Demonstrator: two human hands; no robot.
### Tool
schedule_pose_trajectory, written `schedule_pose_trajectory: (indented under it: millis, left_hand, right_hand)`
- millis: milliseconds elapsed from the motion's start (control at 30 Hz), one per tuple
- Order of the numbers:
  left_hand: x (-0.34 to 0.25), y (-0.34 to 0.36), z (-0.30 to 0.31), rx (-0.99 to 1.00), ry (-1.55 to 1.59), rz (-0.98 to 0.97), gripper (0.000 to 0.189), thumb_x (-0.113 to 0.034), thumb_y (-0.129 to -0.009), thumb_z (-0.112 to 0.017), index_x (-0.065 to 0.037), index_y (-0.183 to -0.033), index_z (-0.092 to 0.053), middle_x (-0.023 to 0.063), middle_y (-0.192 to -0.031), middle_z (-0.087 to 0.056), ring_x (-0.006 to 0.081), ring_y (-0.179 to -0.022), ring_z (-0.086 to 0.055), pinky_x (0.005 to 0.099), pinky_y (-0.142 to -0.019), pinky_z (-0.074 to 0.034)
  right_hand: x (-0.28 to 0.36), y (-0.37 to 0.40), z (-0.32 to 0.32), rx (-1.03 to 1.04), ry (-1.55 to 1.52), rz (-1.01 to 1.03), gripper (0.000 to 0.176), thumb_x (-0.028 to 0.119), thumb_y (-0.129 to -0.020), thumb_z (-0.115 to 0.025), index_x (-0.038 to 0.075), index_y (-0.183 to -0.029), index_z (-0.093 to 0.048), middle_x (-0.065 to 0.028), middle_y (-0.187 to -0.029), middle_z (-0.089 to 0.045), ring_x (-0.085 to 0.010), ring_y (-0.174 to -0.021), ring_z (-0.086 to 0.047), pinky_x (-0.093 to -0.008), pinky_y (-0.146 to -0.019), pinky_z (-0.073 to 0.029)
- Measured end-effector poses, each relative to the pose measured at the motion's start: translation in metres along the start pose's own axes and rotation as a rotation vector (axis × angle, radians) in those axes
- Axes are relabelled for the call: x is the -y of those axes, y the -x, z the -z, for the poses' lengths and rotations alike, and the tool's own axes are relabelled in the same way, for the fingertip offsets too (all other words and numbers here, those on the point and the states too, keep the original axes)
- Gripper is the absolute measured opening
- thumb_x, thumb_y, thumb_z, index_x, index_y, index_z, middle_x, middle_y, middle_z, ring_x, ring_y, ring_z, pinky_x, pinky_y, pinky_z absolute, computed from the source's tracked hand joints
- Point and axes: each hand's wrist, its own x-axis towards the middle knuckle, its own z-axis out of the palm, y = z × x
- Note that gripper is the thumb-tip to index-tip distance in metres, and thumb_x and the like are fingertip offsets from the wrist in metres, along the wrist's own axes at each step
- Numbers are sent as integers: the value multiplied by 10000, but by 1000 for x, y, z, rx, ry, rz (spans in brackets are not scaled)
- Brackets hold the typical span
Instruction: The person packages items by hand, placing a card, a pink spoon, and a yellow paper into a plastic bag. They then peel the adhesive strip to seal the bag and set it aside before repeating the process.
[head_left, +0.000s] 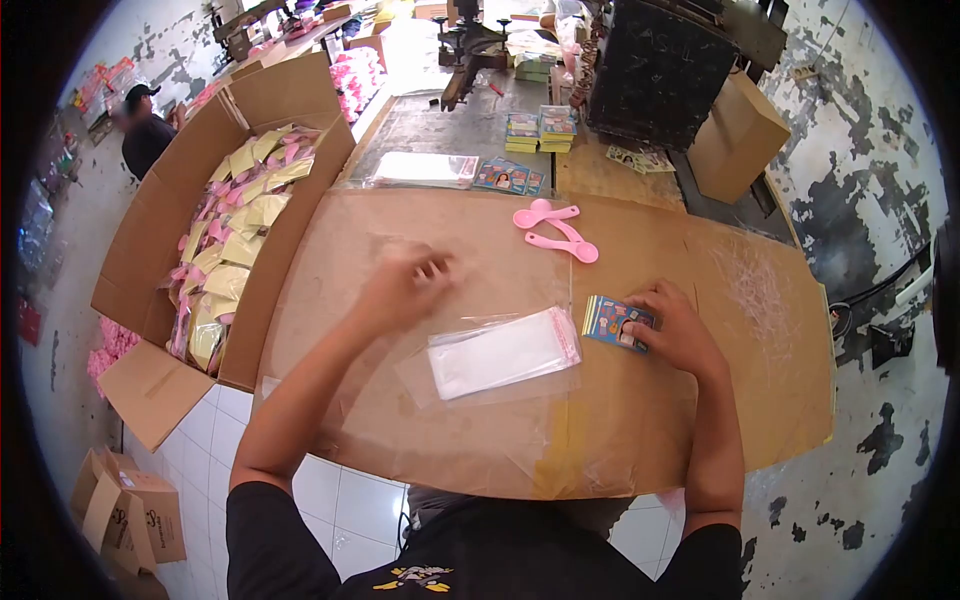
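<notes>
My right hand [678, 328] grips the right side of a small stack of blue printed cards [612, 322] lying on the cardboard-covered table, thumb and fingers at its edges. My left hand [412, 287] is over the left half of the table, smeared by motion, its fingers curled in part. Between the hands lies a pile of clear plastic bags [500, 355], with a pinkish strip at its right end. Beyond them rest several pink plastic spoons [562, 240], some overlapping.
At the left stands a large open carton [235, 340] of packed bags with pink spoons and pale cards. Behind the cardboard are more clear bags [425, 170], loose cards [508, 176] and card stacks [540, 130]. A black machine [655, 70] stands behind; a person [150, 130] is far left.
</notes>
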Motion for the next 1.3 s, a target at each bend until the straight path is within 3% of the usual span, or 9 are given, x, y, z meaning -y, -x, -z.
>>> schedule_pose_trajectory:
  millis: [67,167,200,400,700,800,900,1133,1300]
  left_hand:
    - [-27,16,-25,117,4,14,406,-342,-870,-832,-64,-1158,-762,107,-1016,-688,251,-908,-673,382,-843,-546]
    - [-49,23,-47,68,-213,-206,405,-365,-838,-854,-81,-1115,-770,98,-1028,-647,281,-1018,-640,394,-917,-520]
    - [-52,22,-51,102,-164,-148,408,-365,-826,-858,-100,-1121,-764,93,-1070,-627,290,-1091,-601,403,-966,-492]
    - [-58,15,-59,167,0,37,374,-266,-867,-823,-79,-1176,-726,93,-1001,-672,266,-956,-650,379,-868,-528]
    - [-65,5,-50,195,78,153,217,-110,-925,-725,-15,-1119,-700,107,-1058,-763,212,-902,-727,363,-819,-559]
    - [-55,7,-55,26,151,-66,175,-64,-950,-677,14,-1106,-694,117,-1013,-768,193,-892,-732,350,-817,-571]
    - [-53,8,-58,22,725,180,148,-28,-975,-633,35,-1097,-688,115,-987,-767,164,-883,-726,308,-804,-578]
    - [-73,17,-56,277,816,300,265,-174,-1059,-666,58,-1183,-699,113,-971,-766,129,-824,-723,263,-751,-580]
    - [-79,23,-59,248,764,331,259,-176,-1047,-686,63,-1144,-719,129,-980,-778,136,-845,-739,260,-758,-588]
  right_hand:
    - [-3,-2,-3,-37,-49,35,311,132,-840,-812,39,-1126,-735,-121,-1094,-644,-300,-1095,-626,-432,-986,-490]
    - [-1,-4,-2,-61,-197,-7,257,65,-830,-803,25,-1068,-716,-111,-1056,-645,-279,-1027,-648,-407,-909,-518]
    - [0,-3,-2,-64,-259,-37,239,41,-828,-797,20,-1049,-709,-109,-1048,-645,-271,-1005,-655,-396,-883,-527]
    - [-6,-6,-6,-162,-218,57,183,1,-858,-763,10,-1025,-687,-95,-991,-671,-238,-982,-673,-358,-849,-534]
    - [13,-2,-34,-161,-883,58,195,21,-908,-745,11,-1100,-716,-103,-1028,-706,-208,-946,-698,-334,-846,-539]
    - [31,1,-40,-103,-336,301,216,5,-906,-730,11,-1122,-736,-99,-1028,-706,-225,-948,-700,-347,-842,-552]
    - [48,6,-40,-158,-172,400,219,-13,-901,-714,11,-1116,-750,-105,-1032,-704,-237,-929,-704,-358,-820,-562]
    - [54,6,-47,-271,-617,166,353,-3,-940,-698,4,-1293,-680,-105,-1191,-707,-179,-1092,-692,-329,-945,-552]
    - [55,8,-47,-305,-716,156,350,26,-988,-681,-17,-1333,-644,-92,-1207,-710,-149,-1117,-677,-314,-980,-537]
